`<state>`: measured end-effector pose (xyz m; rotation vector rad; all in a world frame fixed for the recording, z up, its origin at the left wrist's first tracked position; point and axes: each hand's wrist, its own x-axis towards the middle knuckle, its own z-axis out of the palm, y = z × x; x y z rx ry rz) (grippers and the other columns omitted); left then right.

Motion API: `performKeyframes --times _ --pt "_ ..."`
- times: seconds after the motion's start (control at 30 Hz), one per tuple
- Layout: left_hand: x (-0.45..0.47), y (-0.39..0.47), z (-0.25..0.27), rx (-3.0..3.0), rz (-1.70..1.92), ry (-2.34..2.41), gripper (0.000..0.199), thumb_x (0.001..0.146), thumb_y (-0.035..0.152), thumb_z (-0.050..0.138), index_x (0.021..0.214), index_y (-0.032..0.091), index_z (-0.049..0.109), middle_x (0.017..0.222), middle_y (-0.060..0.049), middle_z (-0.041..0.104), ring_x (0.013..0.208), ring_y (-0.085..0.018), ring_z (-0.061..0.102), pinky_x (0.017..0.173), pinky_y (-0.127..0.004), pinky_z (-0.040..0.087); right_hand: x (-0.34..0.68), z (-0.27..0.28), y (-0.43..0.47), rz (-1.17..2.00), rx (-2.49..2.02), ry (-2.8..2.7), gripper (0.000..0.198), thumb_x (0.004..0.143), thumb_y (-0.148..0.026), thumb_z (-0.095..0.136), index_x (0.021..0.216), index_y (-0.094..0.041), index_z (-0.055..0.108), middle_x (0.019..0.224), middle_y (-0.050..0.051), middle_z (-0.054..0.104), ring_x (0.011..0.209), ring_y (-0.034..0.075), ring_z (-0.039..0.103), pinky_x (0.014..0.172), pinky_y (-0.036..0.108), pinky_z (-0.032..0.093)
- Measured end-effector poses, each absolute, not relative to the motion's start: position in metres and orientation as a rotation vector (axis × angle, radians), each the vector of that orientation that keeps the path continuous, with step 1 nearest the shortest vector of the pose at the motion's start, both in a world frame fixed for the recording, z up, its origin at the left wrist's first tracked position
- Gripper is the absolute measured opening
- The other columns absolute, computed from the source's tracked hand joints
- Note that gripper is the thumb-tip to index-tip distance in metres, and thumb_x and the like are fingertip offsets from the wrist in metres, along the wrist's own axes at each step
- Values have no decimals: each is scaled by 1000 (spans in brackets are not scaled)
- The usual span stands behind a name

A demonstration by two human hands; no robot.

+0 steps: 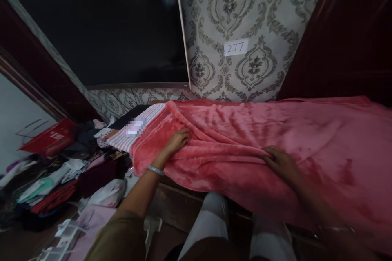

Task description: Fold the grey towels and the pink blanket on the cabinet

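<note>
A plush pink-red blanket is spread over a long low surface, with folds gathered across its left part. My left hand, a bangle on its wrist, has its fingers curled into the blanket near the left end. Farther right, my right hand pinches the end of a raised fold between thumb and fingers. Between both hands the fold runs as a thick ridge. Part of the blanket hangs over the front edge above my knees.
Left of the blanket lies a striped cloth with a blurred-out item on it. Piled clothes, a red bag and a white plastic rack are at lower left. A large television and a paper marked 277 are on the wall.
</note>
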<state>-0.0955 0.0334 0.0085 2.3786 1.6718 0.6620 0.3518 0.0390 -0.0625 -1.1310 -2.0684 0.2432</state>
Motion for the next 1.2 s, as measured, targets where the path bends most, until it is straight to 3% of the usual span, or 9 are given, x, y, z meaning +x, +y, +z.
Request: performKeyframes --times 0.2,0.3,0.4,0.5,0.6,0.8,0.97,1.2 --pt "-96 30 16 2274 808 1747 25 96 20 37 89 19 61 93 -8 71 86 -20 64 89 -38 52 348 -58 41 260 -1136 -2076 28 89 -36 50 88 -21 73 85 6 72 78 21 66 70 30 50" --pt "-89 23 16 2319 744 1626 15 92 29 53 96 19 63 99 -6 71 90 -20 64 88 -37 52 348 -57 41 256 -1151 -2068 29 90 -38 50 87 -20 73 84 7 72 78 21 66 70 30 50" --pt "-81 17 12 2389 713 1554 19 86 32 64 100 19 65 104 -8 71 97 -22 64 91 -39 50 348 -58 39 223 -1183 -2054 30 90 -39 50 88 -20 72 85 7 71 78 21 66 70 30 50" --pt "-73 15 7 2436 723 1556 9 87 26 60 88 19 66 101 -8 72 101 -23 63 97 -40 48 347 -59 37 237 -1184 -2055 30 90 -40 50 89 -20 72 86 7 71 79 20 65 71 30 49" --pt "-68 19 9 2368 787 1682 14 89 19 52 80 20 62 89 -7 70 90 -21 63 89 -36 50 345 -54 37 287 -1180 -2061 31 91 -43 49 82 -20 69 83 6 69 76 19 63 69 29 47" --pt "-76 25 69 2341 978 1951 25 100 25 35 88 20 57 84 -6 66 78 -20 61 76 -31 47 333 7 45 256 -1054 -1987 35 90 -46 49 65 -22 55 68 4 60 66 18 55 63 29 40" --pt "-88 13 127 2621 773 2202 24 100 29 37 96 20 59 95 -10 69 88 -24 65 76 -33 44 323 54 48 360 -1000 -1940 34 86 -47 54 63 -22 52 65 2 56 61 16 50 59 28 37" --pt "-92 0 121 2661 451 2189 22 99 26 37 98 21 59 97 -11 70 89 -25 66 76 -34 47 318 49 56 599 -1033 -1918 39 80 -54 55 60 -22 44 58 -3 43 57 13 40 53 26 28"
